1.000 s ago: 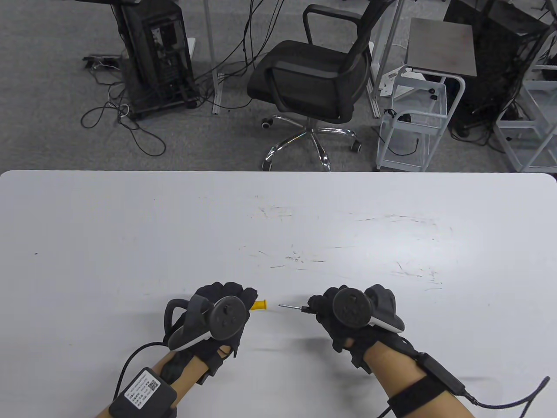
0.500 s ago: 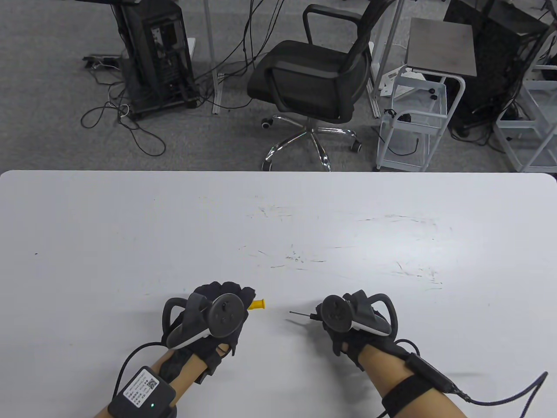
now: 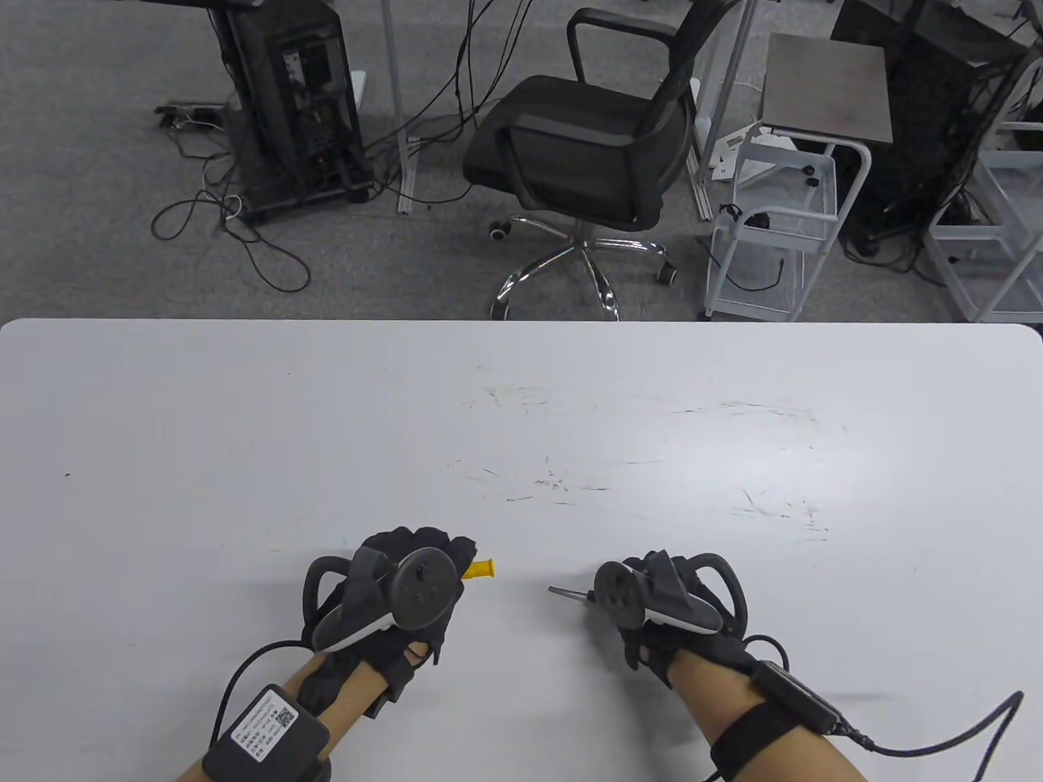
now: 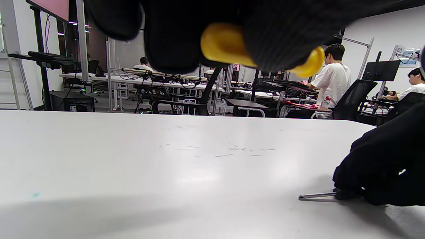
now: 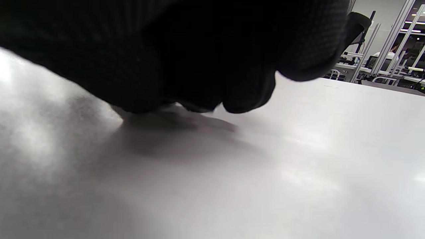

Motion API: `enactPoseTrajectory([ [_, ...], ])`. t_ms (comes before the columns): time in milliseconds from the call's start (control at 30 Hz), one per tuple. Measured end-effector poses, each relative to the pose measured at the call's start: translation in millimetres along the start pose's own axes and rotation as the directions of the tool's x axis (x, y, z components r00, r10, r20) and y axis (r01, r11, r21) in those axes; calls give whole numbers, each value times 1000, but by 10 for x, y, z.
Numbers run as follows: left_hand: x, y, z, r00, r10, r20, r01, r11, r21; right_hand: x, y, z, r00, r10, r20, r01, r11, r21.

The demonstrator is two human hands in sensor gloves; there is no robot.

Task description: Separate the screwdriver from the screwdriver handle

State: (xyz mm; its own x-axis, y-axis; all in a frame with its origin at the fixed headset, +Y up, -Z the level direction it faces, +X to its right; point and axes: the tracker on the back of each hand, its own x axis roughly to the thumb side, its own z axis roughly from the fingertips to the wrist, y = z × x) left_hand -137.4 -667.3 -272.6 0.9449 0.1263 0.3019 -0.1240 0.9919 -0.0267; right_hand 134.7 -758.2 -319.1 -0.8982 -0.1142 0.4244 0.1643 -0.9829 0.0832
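White laminate table (image 3: 244, 423), scuffed with fine dark scratches, carries both gloved hands near its front edge. The left hand (image 3: 407, 582) is wrapped around the stubby yellow plastic screwdriver handle (image 3: 481, 569), whose end pokes out toward the right, held above the surface. The right hand (image 3: 652, 599) sits low at the table, fingers closed on the thin grey metal screwdriver shaft (image 3: 566, 592), its tip pointing left and lying along the tabletop, apart from the handle

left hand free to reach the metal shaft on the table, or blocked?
Probably not as is: the left hand grips the yellow handle, and the right hand holds the metal shaft low at the table.
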Motion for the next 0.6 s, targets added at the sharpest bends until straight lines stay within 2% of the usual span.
enactPoseTrajectory([
  [433,-6,-1,-5,1000,-5,-12,5,1000,-9,-13,-15,9,1000,-9,-11,10,1000,15],
  [600,-27,-14,-17,1000,-3,-20,2,1000,-16,-77,-192,63,997,-65,-36,65,998,15],
])
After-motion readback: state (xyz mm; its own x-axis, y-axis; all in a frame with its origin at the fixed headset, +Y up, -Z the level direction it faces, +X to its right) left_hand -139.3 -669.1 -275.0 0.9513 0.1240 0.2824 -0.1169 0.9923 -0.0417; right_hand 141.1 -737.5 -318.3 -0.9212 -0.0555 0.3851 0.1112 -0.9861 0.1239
